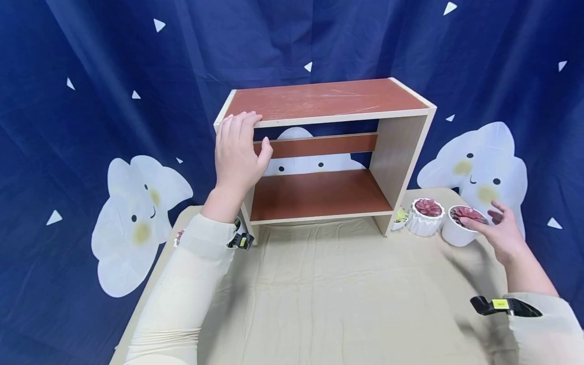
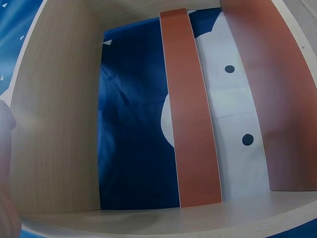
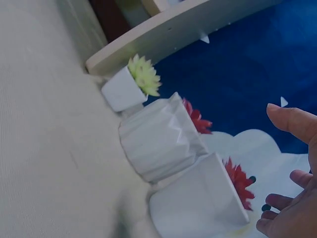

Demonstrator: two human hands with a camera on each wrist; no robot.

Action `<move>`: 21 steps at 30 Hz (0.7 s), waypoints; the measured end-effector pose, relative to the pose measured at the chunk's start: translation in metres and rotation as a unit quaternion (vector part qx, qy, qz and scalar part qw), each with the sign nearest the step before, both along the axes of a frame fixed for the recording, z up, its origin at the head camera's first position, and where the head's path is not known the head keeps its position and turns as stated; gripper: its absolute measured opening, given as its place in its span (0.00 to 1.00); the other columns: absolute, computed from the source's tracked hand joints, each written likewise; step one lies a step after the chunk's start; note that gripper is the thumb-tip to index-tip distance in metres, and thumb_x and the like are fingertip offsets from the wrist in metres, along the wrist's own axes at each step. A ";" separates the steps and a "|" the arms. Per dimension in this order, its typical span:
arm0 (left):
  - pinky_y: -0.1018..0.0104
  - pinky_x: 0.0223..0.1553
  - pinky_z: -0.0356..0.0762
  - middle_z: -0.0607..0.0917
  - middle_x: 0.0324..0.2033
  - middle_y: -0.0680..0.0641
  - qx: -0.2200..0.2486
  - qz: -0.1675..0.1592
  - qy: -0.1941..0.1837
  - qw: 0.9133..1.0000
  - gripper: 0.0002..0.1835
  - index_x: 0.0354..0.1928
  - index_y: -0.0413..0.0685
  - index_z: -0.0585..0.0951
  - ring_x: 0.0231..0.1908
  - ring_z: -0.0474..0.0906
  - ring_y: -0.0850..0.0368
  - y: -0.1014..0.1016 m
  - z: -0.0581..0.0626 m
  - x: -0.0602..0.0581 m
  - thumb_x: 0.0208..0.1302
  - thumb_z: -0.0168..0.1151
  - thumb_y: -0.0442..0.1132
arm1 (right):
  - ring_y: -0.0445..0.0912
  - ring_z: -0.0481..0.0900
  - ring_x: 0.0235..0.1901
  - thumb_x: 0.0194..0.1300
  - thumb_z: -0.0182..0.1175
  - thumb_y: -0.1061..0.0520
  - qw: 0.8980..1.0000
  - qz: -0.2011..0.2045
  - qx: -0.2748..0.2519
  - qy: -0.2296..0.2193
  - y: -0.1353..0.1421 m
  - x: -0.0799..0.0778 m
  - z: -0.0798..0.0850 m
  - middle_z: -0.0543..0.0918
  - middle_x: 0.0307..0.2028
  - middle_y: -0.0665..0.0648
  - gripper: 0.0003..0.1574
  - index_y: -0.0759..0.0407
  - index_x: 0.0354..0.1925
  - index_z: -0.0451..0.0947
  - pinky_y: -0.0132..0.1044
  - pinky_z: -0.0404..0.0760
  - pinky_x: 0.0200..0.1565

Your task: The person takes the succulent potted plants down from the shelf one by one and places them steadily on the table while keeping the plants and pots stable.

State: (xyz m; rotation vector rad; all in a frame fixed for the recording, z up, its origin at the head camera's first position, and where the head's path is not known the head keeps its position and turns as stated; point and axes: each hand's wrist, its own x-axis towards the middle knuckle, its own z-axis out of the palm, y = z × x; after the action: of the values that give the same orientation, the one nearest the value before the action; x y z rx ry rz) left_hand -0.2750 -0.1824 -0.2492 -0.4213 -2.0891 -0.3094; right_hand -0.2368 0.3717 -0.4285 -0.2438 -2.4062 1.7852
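My left hand (image 1: 239,152) rests on the top front left corner of a small wooden shelf (image 1: 319,101) with red-brown boards, its fingers straight over the edge. In the left wrist view the shelf's inside (image 2: 54,124) fills the picture. At the right, my right hand (image 1: 499,230) is spread beside a smooth white pot (image 1: 458,233) holding a dark red succulent (image 1: 469,215); thumb and fingers are apart, with nothing gripped. Left of that pot stands a ridged white pot (image 3: 158,141) with another red succulent (image 1: 428,207). A small white pot (image 3: 121,91) with a yellow-green succulent (image 3: 144,75) is nearest the shelf.
The shelf stands at the back of a table under a beige cloth (image 1: 310,289). Behind it hangs a blue curtain (image 1: 114,66) with white clouds. A bit of a red plant (image 1: 179,237) shows by the left sleeve, mostly hidden.
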 end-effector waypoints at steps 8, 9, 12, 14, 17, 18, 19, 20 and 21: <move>0.58 0.73 0.53 0.77 0.61 0.42 0.002 -0.004 0.002 1.000 0.26 0.62 0.43 0.75 0.64 0.69 0.46 0.000 0.000 -0.002 0.67 0.52 0.48 | 0.54 0.35 0.76 0.67 0.63 0.55 1.000 0.017 0.000 0.008 -0.005 0.000 0.009 0.40 0.76 0.68 0.61 0.54 0.80 0.31 0.29 0.52 0.69; 0.58 0.73 0.53 0.77 0.61 0.41 0.002 -0.004 0.002 1.000 0.26 0.62 0.43 0.75 0.64 0.69 0.45 0.001 0.000 -0.002 0.67 0.52 0.48 | 0.53 0.36 0.76 0.67 0.63 0.55 1.000 0.019 0.000 0.012 -0.006 0.000 0.011 0.41 0.75 0.68 0.61 0.54 0.80 0.32 0.28 0.52 0.69; 0.58 0.73 0.53 0.77 0.62 0.41 0.002 -0.001 0.000 1.000 0.26 0.63 0.43 0.74 0.64 0.69 0.45 0.000 0.000 -0.001 0.67 0.52 0.48 | 0.50 0.37 0.76 0.68 0.63 0.55 0.999 0.026 -0.001 0.019 -0.009 0.001 0.016 0.43 0.74 0.66 0.60 0.53 0.80 0.33 0.28 0.52 0.69; 0.58 0.73 0.52 0.77 0.62 0.41 0.002 -0.001 -0.002 1.000 0.26 0.63 0.43 0.74 0.65 0.68 0.45 0.000 0.000 -0.001 0.66 0.52 0.48 | 0.48 0.38 0.76 0.68 0.62 0.56 0.999 0.033 -0.006 0.024 -0.011 0.002 0.019 0.44 0.73 0.66 0.59 0.53 0.80 0.34 0.29 0.49 0.70; 0.58 0.73 0.52 0.77 0.62 0.42 0.002 0.001 -0.004 1.000 0.26 0.63 0.43 0.74 0.65 0.68 0.45 0.000 0.000 0.000 0.66 0.52 0.49 | 0.48 0.37 0.76 0.69 0.61 0.55 0.999 0.041 -0.009 0.026 -0.015 0.002 0.024 0.44 0.74 0.65 0.57 0.51 0.80 0.35 0.32 0.45 0.72; 0.58 0.73 0.52 0.77 0.62 0.42 0.003 0.001 -0.004 1.000 0.26 0.63 0.43 0.74 0.65 0.69 0.45 0.000 0.000 0.000 0.66 0.52 0.48 | 0.48 0.36 0.76 0.69 0.61 0.55 0.999 0.044 -0.012 0.026 -0.015 0.002 0.025 0.44 0.75 0.64 0.57 0.51 0.80 0.35 0.33 0.43 0.72; 0.58 0.73 0.52 0.77 0.62 0.42 0.003 0.000 -0.003 1.000 0.26 0.62 0.43 0.74 0.64 0.69 0.45 0.000 0.000 0.000 0.66 0.52 0.48 | 0.48 0.35 0.77 0.69 0.61 0.55 0.998 0.047 -0.015 0.025 -0.016 0.002 0.027 0.43 0.75 0.64 0.57 0.50 0.80 0.35 0.34 0.42 0.73; 0.58 0.73 0.52 0.77 0.62 0.42 0.004 0.000 -0.003 1.000 0.26 0.62 0.43 0.74 0.64 0.69 0.45 0.000 0.000 0.000 0.66 0.52 0.48 | 0.49 0.34 0.77 0.69 0.61 0.55 0.998 0.050 -0.016 0.025 -0.017 0.003 0.029 0.43 0.76 0.64 0.57 0.50 0.80 0.35 0.36 0.40 0.73; 0.58 0.73 0.53 0.77 0.62 0.42 0.004 0.000 -0.002 1.000 0.26 0.62 0.43 0.75 0.64 0.69 0.45 0.000 0.000 0.000 0.66 0.52 0.48 | 0.49 0.32 0.77 0.69 0.61 0.55 0.998 0.053 -0.018 0.024 -0.018 0.003 0.030 0.43 0.76 0.63 0.56 0.49 0.80 0.36 0.38 0.38 0.74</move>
State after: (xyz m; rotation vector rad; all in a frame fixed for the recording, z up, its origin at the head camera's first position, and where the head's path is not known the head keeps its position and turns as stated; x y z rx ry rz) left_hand -0.2754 -0.1822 -0.2494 -0.4171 -2.0916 -0.3193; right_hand -0.2339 0.3534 -0.3983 -0.0765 -2.3964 1.8577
